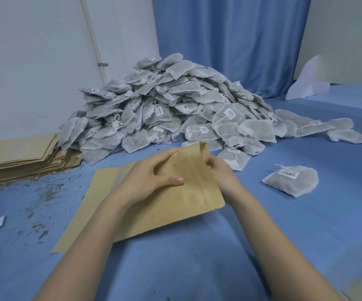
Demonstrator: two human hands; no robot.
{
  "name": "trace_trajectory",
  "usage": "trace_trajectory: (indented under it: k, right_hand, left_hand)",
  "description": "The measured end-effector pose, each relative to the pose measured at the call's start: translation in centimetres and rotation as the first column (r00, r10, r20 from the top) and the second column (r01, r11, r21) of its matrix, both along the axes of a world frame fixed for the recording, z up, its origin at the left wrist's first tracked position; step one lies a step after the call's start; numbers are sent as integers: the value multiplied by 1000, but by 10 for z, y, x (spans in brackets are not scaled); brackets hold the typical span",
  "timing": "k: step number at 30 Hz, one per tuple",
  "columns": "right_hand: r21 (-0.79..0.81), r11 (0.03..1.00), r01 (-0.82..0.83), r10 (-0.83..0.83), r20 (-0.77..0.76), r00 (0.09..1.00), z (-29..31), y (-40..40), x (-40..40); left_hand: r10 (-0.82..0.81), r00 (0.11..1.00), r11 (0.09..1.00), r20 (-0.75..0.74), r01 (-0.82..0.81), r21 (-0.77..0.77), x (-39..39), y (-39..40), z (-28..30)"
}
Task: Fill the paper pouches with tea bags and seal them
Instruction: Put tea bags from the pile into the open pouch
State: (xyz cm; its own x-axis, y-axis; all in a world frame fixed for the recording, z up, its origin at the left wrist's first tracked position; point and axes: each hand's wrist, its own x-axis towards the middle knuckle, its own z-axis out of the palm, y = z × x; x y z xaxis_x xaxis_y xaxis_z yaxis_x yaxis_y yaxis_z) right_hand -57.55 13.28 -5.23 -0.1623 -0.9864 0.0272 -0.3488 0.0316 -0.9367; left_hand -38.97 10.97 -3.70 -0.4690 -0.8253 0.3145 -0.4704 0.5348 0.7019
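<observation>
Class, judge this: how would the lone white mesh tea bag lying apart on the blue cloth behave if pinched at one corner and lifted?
The lone white mesh tea bag would probably sag, since its loose fill bulges unevenly. It looks light for its size. Its flat, slumped shape suggests it would slide rather than roll if pushed.

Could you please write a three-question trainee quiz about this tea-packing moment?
1. True or false: the left hand and the right hand both hold the paper pouch.
2. The lone tea bag on the blue cloth lies where? A) beside the right hand B) on the stack of flat pouches C) inside the pouch
3. Fill in: the heap of tea bags lies ____ the pouch, toward the curtain.

Key: 1 true; 2 A; 3 behind.
</observation>
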Motion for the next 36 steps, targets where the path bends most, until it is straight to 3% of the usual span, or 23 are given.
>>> trace_trajectory:
  k: [2,5,9,11,14,15,17,18,19,20,21,22,26,28,32,34,36]
  right_hand:
    - [17,999,-45,48,-178,983,3,-4,4]
    - [228,956,-182,199,-51,979,9,-5,2]
    - [398,872,-285,353,-109,929,5,-9,-11]
    - [342,863,-372,423,-85,902,2,-10,-19]
    - [96,895,-435,440,-43,897,-7,-14,-32]
    - [7,925,-380,378,-113,919,-9,-16,-39]
    - [-134,979,-153,93,-376,922,-14,-16,-54]
    - [-151,988,-32,-62,-577,815,-17,-15,-62]
    - [-123,990,66,-137,-770,623,-20,-14,-69]
    - [-41,986,162,-107,-899,425,-24,-15,-75]
    - [61,961,270,-29,-948,318,-26,-14,-79]
    - [148,918,367,34,-954,299,-26,-13,-79]
    - [349,735,581,69,-891,449,-24,-21,-79]
    - [358,720,595,52,-882,468,-24,-24,-82]
    - [81,937,340,-80,-897,434,-28,-20,-81]
    - [-68,959,276,-212,-819,533,-29,-19,-81]
    - [-268,906,329,-424,-587,689,-23,-17,-83]
  left_hand:
    - [-13,1000,999,26,14,-37,-5,0,-1]
    - [-45,993,997,107,51,-51,-14,0,-2]
    - [-117,975,991,189,127,-39,-30,-2,-5]
    - [-118,965,990,236,132,-45,-33,-6,-8]
    - [-73,971,996,230,82,-28,-32,-16,-11]
    - [-51,974,998,221,58,-25,-31,-20,-12]
    - [-3,974,1000,227,9,-27,-32,-26,-12]
    - [16,973,1000,232,-10,-27,-33,-29,-13]
    - [29,972,999,233,-25,-23,-35,-32,-13]
    - [38,973,999,230,-35,-17,-36,-34,-13]
    - [46,974,999,223,-44,-14,-38,-35,-14]
    - [56,975,998,214,-54,-15,-40,-36,-14]
    - [84,977,996,195,-80,-31,-45,-38,-13]
    - [83,980,996,182,-79,-28,-45,-38,-13]
    - [81,983,997,165,-79,-22,-44,-37,-12]
    - [79,983,997,166,-77,-17,-43,-37,-12]
    - [80,982,997,170,-77,-22,-39,-37,-11]
